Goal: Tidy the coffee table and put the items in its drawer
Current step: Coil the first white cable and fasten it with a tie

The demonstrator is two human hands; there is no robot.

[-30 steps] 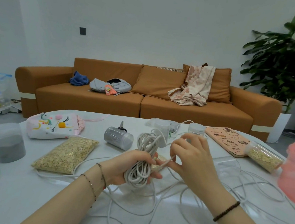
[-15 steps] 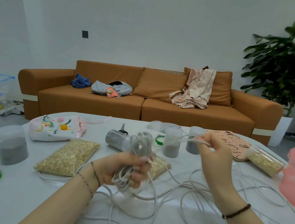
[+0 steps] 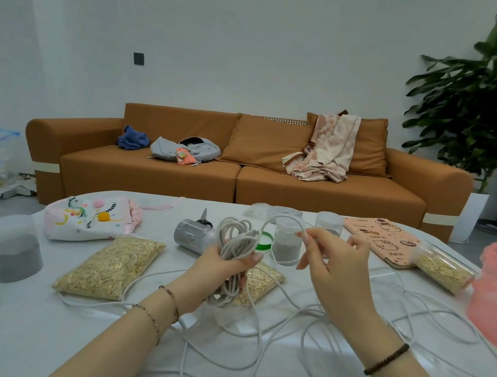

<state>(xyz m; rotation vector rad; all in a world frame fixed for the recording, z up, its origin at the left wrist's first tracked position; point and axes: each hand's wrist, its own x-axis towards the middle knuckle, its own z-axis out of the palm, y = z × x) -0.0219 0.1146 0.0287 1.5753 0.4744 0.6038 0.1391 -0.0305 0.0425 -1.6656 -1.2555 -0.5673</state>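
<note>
Coiled bundle of white round cord [image 3: 235, 241] gripped by left hand [image 3: 220, 271], long axis near upright, above white coffee table [image 3: 35, 344]. Free length pinched by right hand [image 3: 335, 263] just right of bundle; slack spread rightward. Next wrap likely fed leftward.

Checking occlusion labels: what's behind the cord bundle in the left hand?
Behind the cord bundle, gripped by the left hand: a grey jar on its side, scissors and a green ring. The bundle covers the jar's right end and the ring's left part.
</note>
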